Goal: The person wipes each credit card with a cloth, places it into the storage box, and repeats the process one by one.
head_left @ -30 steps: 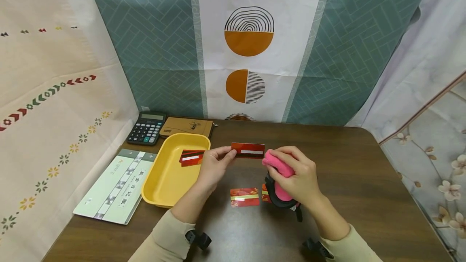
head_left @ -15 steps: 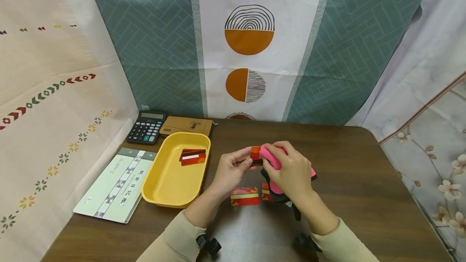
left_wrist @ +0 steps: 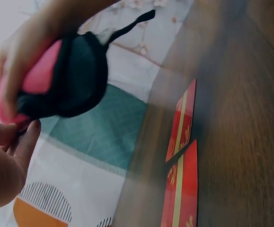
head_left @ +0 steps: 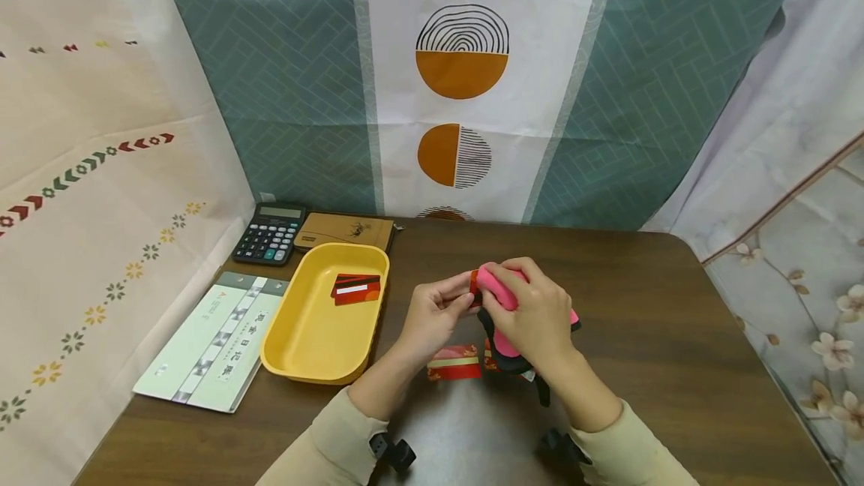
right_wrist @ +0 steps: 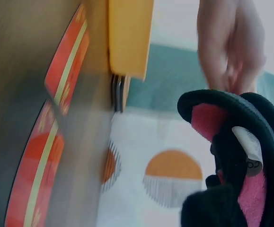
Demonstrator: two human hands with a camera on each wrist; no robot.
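Observation:
My left hand (head_left: 430,315) pinches the left end of a red card (head_left: 475,288) between thumb and fingers. Folded over the rest of that card is a pink cloth with black edging (head_left: 498,287), gripped by my right hand (head_left: 538,322). Most of the card is hidden inside the cloth. In the right wrist view, a white tag (right_wrist: 248,146) shows on the cloth. A black strap (left_wrist: 132,26) sticks out from it in the left wrist view. Below the hands, two red cards with a yellow stripe lie on the table, a left one (head_left: 454,364) and a right one (left_wrist: 182,124).
To the left stands a yellow tray (head_left: 304,355) with overlapping red cards (head_left: 358,290) in it. A green account book (head_left: 209,343) lies beyond it at the table's left. A calculator (head_left: 270,235) and a brown notebook (head_left: 344,231) sit at the back left.
My left hand has moved right, away from the tray, bringing its card to the cloth. My right hand has shifted slightly left. The cloth now covers most of the card.

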